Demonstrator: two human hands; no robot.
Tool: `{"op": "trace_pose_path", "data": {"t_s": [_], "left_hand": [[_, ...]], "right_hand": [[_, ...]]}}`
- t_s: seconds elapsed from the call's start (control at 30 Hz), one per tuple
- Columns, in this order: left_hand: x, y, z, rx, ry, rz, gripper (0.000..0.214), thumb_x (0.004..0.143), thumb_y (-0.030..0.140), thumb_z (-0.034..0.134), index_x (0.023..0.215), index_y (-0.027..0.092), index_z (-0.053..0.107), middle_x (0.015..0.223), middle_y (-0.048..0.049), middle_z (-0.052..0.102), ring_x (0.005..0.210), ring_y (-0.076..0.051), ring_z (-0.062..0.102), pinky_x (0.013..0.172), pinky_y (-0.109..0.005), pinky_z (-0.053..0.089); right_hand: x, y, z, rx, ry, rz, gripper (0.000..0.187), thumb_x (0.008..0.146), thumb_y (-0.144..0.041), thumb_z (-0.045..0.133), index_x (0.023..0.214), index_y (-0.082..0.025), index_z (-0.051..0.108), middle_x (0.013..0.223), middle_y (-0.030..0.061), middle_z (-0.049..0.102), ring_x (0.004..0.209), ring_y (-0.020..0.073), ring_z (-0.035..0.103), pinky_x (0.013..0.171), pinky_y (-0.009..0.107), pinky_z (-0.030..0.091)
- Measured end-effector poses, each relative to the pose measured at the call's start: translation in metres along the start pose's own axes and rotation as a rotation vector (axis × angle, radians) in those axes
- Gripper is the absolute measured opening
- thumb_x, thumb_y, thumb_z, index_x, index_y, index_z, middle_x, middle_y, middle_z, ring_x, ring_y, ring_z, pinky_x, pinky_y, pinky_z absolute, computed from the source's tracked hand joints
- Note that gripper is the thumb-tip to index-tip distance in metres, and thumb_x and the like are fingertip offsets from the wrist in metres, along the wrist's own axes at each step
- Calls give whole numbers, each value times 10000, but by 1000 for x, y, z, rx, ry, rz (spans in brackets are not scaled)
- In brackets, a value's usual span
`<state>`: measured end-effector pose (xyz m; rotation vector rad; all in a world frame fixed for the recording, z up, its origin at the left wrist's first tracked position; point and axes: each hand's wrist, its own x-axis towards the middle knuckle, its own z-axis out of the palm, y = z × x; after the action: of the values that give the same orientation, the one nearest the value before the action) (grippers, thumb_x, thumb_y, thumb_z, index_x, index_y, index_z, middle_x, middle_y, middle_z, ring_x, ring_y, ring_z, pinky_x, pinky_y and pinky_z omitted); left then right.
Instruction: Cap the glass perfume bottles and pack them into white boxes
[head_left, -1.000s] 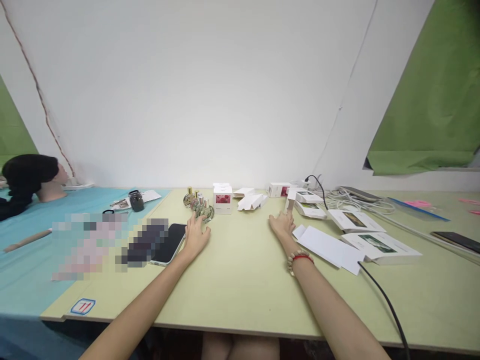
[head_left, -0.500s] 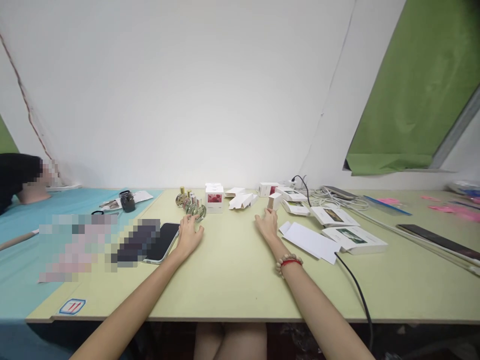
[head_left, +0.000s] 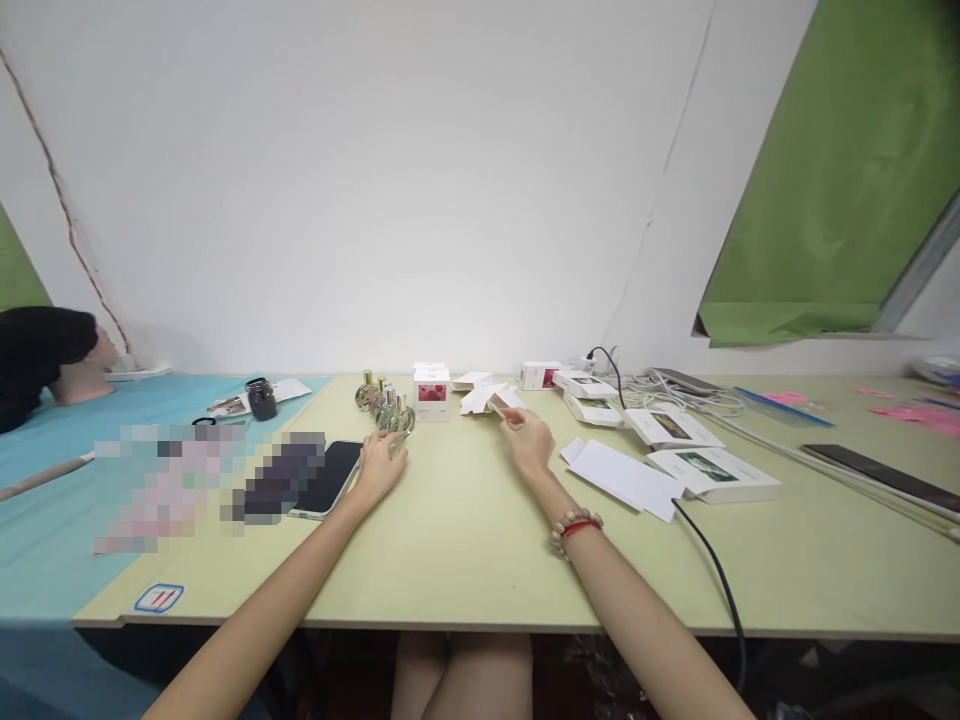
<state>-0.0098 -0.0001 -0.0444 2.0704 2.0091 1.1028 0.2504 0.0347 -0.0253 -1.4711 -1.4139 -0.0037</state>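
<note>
Right hand: grip pinching a small white carton between thumb and fingertips. The carton projects from the fingertips away from the wrist, to the upper left. Its long axis appears to follow that line, though foreshortening prevents confirmation. The right hand is the nearer. Loose folded white cartons lie just beyond; contact not determinable.

Left hand: grip loosely spread, nothing seen held. Fingertips lie at the front of the glass bottles; touching or only near cannot be told. The phone lies just left of this hand.

Containers: bottles stand in a slanting row, contents not discernible. Behind and right of them stands an upright white box with a red picture; interior not visible. Right of the right wrist, a flat white carton lies on the counter, its long axis running down to the right. Farther left, on the blue cloth, stands a dark jar, contents not identifiable
</note>
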Motion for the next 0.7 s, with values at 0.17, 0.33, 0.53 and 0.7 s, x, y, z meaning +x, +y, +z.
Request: {"op": "trace_pose_path", "data": {"t_s": [0.17,0.33,0.53,0.7], "left_hand": [[-1,1,-3,28,35,-9,294,758,260,442,974,222,637,981,-83,556,998,-231,481,882,-362,364],[-4,4,-3,74,58,0,306,730,280,489,999,194,605,1054,-115,506,1056,-272,430,902,-397,343],[-3,1,4,104,11,52,480,731,295,508,1206,249,463,1158,-111,423,1130,-270,382,931,-397,322],[-2,-1,6,149,-4,47,478,742,312,480,1216,262,450,1035,-98,453,1002,-250,460,873,-386,358]], "right_hand": [[-8,-21,0,-16,44,-230,219,732,-220,469,856,-229,649,850,16,611,869,160,502,641,240,347],[-24,-42,5,74,-103,-428,216,722,-181,490,866,-237,642,802,3,595,824,127,511,669,217,375],[-38,-49,15,211,-434,-459,211,706,-214,546,900,-211,630,783,-7,615,606,78,497,619,207,395],[-36,-42,19,215,-450,-383,189,724,-236,521,861,-209,648,822,4,630,571,74,484,592,207,392]]}}
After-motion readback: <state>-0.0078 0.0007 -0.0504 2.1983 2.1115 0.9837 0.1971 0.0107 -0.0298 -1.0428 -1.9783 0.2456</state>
